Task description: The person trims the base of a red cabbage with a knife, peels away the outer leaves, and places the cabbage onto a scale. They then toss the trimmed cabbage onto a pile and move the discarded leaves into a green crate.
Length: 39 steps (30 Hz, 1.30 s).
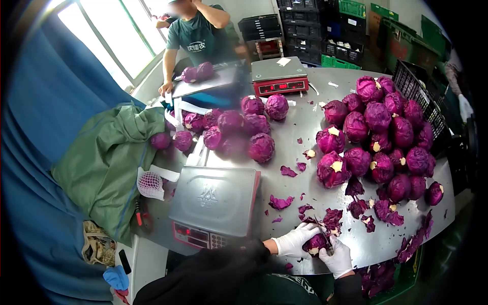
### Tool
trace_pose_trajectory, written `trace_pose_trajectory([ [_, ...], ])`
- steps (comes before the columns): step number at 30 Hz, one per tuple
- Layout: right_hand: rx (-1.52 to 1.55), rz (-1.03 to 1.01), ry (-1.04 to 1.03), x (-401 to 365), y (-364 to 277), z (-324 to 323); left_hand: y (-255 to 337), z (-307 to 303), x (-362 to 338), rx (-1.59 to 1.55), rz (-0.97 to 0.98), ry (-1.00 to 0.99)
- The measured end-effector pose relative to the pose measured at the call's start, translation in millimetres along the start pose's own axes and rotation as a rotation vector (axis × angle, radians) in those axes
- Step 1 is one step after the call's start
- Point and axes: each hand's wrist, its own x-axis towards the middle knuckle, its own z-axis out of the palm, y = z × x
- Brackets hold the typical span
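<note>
The gloved left hand (295, 240) and right hand (338, 258) together clasped one red cabbage (315, 243) at the steel table's (305, 127) near edge, just beside the scale (213, 201). So close to the edge, I thought a loosened grip could drop it to the floor.

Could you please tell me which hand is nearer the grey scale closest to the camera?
Left. The left hand sits just right of the scale, cupping the cabbage; the right hand grips the cabbage's far side, farther off.
</note>
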Motion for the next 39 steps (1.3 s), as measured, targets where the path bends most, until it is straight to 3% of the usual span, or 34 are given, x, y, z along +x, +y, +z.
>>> trace_pose_trajectory([
  [4, -0.115, 0.029, 0.009, 1, 25, -8, -3, -16, -12, -0.152, 0.053, -0.024],
  [8, 0.251, 0.040, 0.011, 5, -2, -3, -5, -20, -18, -0.222, 0.008, -0.059],
  [9, 0.161, 0.071, 0.046, 3, 29, 24, -3, -21, -18, -0.212, 0.013, -0.060],
  [10, 0.432, 0.039, 0.122, 7, 24, 37, -4, -19, -18, -0.216, 0.016, -0.031],
  [11, 0.628, 0.218, 0.033, 5, 22, 35, -6, -16, -20, -0.220, 0.020, 0.000],
  [13, 0.804, 0.366, -0.045, 2, 14, 33, 8, -20, -19, -0.276, -0.013, 0.053],
  [14, 0.785, 0.330, -0.032, -1, 22, 42, 18, -22, -17, -0.312, -0.192, 0.050],
  [16, 0.739, 0.201, -0.002, -5, 25, 50, 33, -26, -15, -0.199, -0.270, 0.001],
  [17, 0.794, 0.252, 0.046, -7, 31, 54, 27, -21, -17, -0.174, -0.223, 0.040],
  [19, 0.706, 0.268, 0.126, -12, 37, 59, 13, -9, -25, -0.128, -0.134, 0.122],
  [22, 0.250, 0.227, 0.250, -6, 42, 60, 17, -22, -35, 0.070, -0.126, -0.065],
  [24, -0.096, 0.307, 0.370, 10, 46, 52, 22, -27, -42, -0.016, -0.222, -0.144],
  [26, 0.135, 0.237, 0.571, 24, 54, 22, 15, -23, -49, -0.056, -0.208, -0.153],
  [28, -0.247, 0.062, 0.581, 26, 51, 3, 16, -18, -52, -0.121, -0.240, -0.049],
  [30, 0.063, 0.013, 0.531, 22, 27, 9, 23, -15, -49, -0.253, -0.380, 0.008],
  [32, 0.479, 0.032, 0.307, 9, -4, 17, 10, -8, -47, -0.320, -0.276, 0.153],
  [33, 0.394, 0.008, 0.138, 7, -9, 22, 15, -10, -44, -0.304, -0.191, 0.171],
  [34, 0.054, -0.111, 0.143, 2, -25, 22, 22, -15, -40, -0.285, -0.108, 0.183],
  [36, 0.605, 0.029, 0.158, 3, -34, 28, 31, -23, -33, -0.209, -0.013, 0.100],
  [37, 0.711, 0.191, 0.221, 5, -31, 27, 31, -25, -31, -0.195, 0.040, 0.087],
  [38, 0.925, 0.201, 0.272, 11, -5, 37, 31, -28, -29, -0.182, 0.093, 0.070],
  [39, 0.876, 0.172, 0.284, 8, -13, 28, 40, -38, -29, -0.214, 0.062, 0.007],
])
